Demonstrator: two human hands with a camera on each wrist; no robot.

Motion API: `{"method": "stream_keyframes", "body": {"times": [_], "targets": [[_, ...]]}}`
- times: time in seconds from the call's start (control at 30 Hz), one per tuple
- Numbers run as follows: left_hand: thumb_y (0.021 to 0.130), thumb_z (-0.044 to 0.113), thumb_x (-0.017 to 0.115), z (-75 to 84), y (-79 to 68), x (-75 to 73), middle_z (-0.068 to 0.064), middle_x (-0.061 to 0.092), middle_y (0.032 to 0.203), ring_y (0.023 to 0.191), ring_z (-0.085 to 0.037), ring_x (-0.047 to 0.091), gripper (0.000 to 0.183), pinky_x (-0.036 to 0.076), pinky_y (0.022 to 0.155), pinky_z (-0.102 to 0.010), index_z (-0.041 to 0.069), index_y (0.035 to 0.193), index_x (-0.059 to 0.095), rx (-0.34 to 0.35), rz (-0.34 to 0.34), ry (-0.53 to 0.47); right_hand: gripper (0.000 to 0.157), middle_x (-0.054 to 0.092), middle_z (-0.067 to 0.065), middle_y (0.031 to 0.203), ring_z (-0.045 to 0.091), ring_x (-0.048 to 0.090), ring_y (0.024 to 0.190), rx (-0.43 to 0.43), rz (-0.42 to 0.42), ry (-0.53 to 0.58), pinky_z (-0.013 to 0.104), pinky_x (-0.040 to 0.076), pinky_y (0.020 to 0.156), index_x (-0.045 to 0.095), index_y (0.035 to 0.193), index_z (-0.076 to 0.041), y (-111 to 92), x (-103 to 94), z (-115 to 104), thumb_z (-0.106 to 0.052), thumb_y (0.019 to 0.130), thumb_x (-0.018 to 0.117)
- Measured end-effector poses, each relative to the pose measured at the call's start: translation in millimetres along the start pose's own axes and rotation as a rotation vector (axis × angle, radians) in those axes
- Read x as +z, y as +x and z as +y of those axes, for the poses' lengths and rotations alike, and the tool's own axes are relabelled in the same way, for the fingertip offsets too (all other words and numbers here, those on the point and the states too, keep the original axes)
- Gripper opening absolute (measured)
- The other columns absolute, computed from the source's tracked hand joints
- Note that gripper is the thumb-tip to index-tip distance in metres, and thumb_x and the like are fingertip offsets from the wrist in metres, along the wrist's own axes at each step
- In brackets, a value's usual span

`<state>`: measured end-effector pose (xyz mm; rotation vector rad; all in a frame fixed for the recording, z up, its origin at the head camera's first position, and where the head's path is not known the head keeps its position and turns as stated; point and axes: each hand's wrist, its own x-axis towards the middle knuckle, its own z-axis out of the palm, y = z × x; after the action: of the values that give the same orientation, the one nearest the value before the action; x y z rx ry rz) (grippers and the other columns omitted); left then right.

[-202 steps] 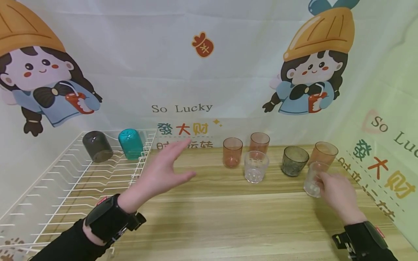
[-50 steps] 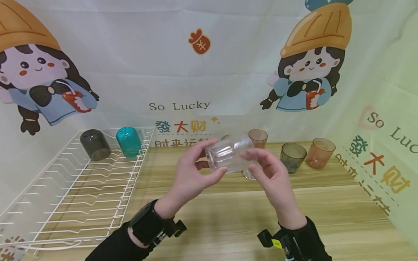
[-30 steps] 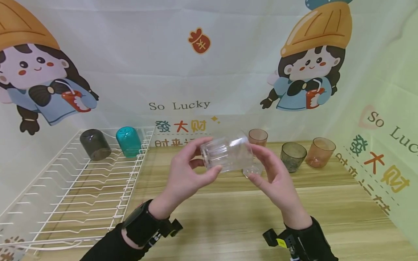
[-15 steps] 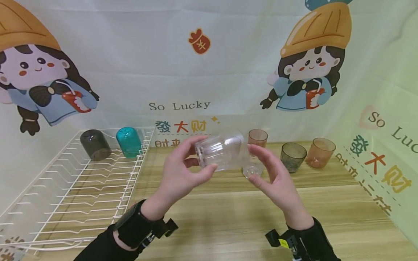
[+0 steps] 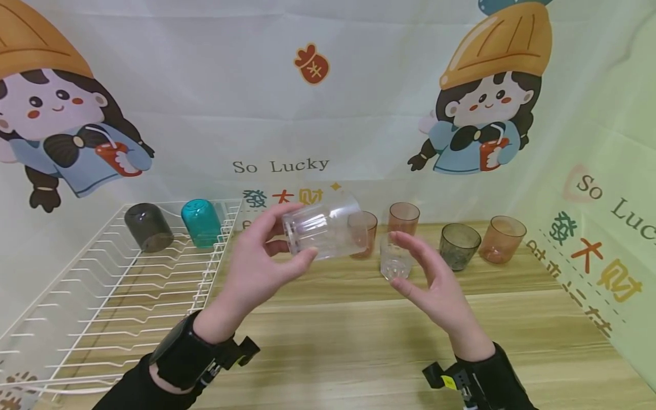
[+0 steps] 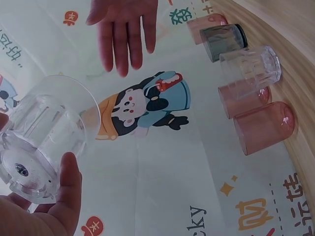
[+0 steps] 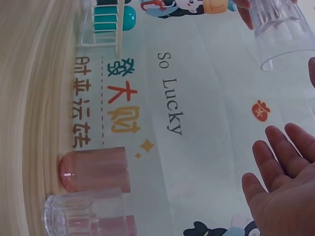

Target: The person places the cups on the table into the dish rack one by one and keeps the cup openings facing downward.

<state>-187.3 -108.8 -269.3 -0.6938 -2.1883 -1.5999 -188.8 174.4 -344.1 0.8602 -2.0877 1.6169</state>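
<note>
We hold a clear, cylindrical, see-through tumbler point(image 5: 324, 230) with a fluted lower part in our left hand point(image 5: 256, 259), fingers and thumb curled around its base end. It is raised above the pale wood-grain table point(image 5: 333, 356), to the right of the white wire dish rack point(image 5: 97, 378), tipped nearly on its side with its thick base toward the rack and its mouth facing away. We cannot tell whether it is glass or plastic. Our right hand point(image 5: 438, 291), farther right of the rack, holds nothing; its fingers and thumb are spread wide, apart from the raised tumbler.

At the rack's far end we see two tumblers upside down: a dark grey see-through one point(image 5: 148, 228) and, just right of it, a see-through teal one point(image 5: 201, 223). Right of the rack, five more stand upright on the table. Nearest it is a pink see-through cylindrical tumbler point(image 5: 371, 230), then a second pink tumbler point(image 5: 404, 213) and, nearer us, a clear fluted tumbler point(image 5: 396, 265) that our right fingers partly overlap in the head view. Farther from the rack are a smoky grey-green tumbler point(image 5: 459, 247) and, just beside it, an orange-pink tumbler point(image 5: 502, 240). Behind the rack hangs a pale printed cloth point(image 5: 230, 85).
</note>
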Motion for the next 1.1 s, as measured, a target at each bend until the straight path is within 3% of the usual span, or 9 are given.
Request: {"method": "stream_keyframes", "body": {"times": [0.53, 0.8, 1.1], "targets": [[0.077, 0.000, 0.080, 7.2, 3.8, -26.3, -0.010, 0.063, 0.111, 0.090, -0.018, 0.063, 0.060, 0.057, 0.077, -0.022, 0.007, 0.132, 0.059, -0.010, 0.080, 0.100, 0.065, 0.047, 0.015, 0.146, 0.013, 0.041, 0.135, 0.075, -0.022, -0.077, 0.026, 0.026, 0.113, 0.046, 0.144, -0.002, -6, -6.8, 15, 0.007, 0.085, 0.070], [0.079, 0.001, 0.079, 8.9, 4.4, -38.5, -0.009, 0.063, 0.110, 0.089, -0.016, 0.063, 0.059, 0.056, 0.077, -0.020, 0.006, 0.133, 0.057, -0.022, 0.121, 0.097, 0.065, 0.048, 0.013, 0.147, 0.019, 0.041, 0.134, 0.138, -0.018, -0.134, 0.060, 0.023, 0.112, 0.047, 0.144, -0.004, -10, -13.7, 20, 0.003, 0.085, 0.072], [0.079, -0.002, 0.077, 11.8, 5.7, -53.9, -0.008, 0.064, 0.107, 0.089, -0.016, 0.064, 0.055, 0.056, 0.075, -0.019, 0.001, 0.130, 0.054, -0.010, 0.168, 0.060, 0.062, 0.049, 0.016, 0.145, 0.032, 0.041, 0.133, 0.155, -0.023, -0.183, 0.063, 0.023, 0.111, 0.048, 0.142, -0.001, -15, -22.8, 23, 0.001, 0.085, 0.073]]}}
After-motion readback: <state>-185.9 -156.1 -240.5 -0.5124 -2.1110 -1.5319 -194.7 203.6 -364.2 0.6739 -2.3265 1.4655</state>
